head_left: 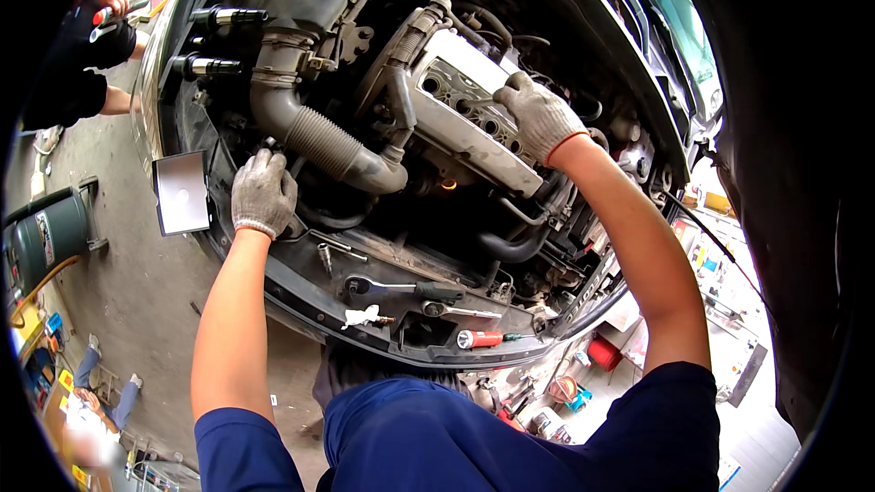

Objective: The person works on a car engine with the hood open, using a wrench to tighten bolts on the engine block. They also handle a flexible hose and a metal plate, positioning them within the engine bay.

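Note:
A car's engine bay lies under both my hands, each in a grey knitted glove. My right hand (540, 118) is over the silver valve cover (474, 137), its fingers curled close to the row of round plug wells. A thin pale piece shows at its fingertips, too small to name. At the front left of the bay, my left hand (262, 193) rests palm down on the front panel, beside the ribbed air intake hose (324, 141). Its fingers point forward, near a small metal part. Several black ignition coils (228, 16) lie in a row at the upper left.
Along the front panel lie a ratchet (392, 287), another metal wrench (460, 312), a socket (325, 258), a crumpled white rag (363, 315) and a red flashlight (478, 339). A flat white-faced case (183, 193) sits left. Another person (77, 64) stands at the far left.

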The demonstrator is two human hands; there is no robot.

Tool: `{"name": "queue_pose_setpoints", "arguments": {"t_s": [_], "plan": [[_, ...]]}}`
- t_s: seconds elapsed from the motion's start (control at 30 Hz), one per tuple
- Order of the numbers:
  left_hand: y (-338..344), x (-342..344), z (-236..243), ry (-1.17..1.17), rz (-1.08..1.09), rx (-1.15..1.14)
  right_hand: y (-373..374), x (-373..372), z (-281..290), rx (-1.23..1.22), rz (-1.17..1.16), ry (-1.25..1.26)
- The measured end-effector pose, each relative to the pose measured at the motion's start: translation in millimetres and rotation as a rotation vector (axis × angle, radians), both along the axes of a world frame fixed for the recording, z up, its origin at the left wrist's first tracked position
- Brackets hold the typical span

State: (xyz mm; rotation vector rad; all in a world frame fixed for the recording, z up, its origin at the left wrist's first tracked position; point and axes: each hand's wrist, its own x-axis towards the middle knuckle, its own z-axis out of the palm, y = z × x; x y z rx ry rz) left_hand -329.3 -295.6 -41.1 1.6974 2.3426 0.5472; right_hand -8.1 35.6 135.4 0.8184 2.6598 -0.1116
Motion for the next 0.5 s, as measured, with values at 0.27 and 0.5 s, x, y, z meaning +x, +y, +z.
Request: {"name": "queue_pose_setpoints", "arguments": {"t_s": [0.27,0.5], "plan": [[5.1,4.5,-0.3,-0.007,0.01,0.027,-3.3,10.9,-16.7,0.176,-0.158,0.01],[-1.2,-0.4,9.3,-0.016,0.054,-0.005,-5.3,21.3,-22.4,0.063,0.106,0.17]]}}
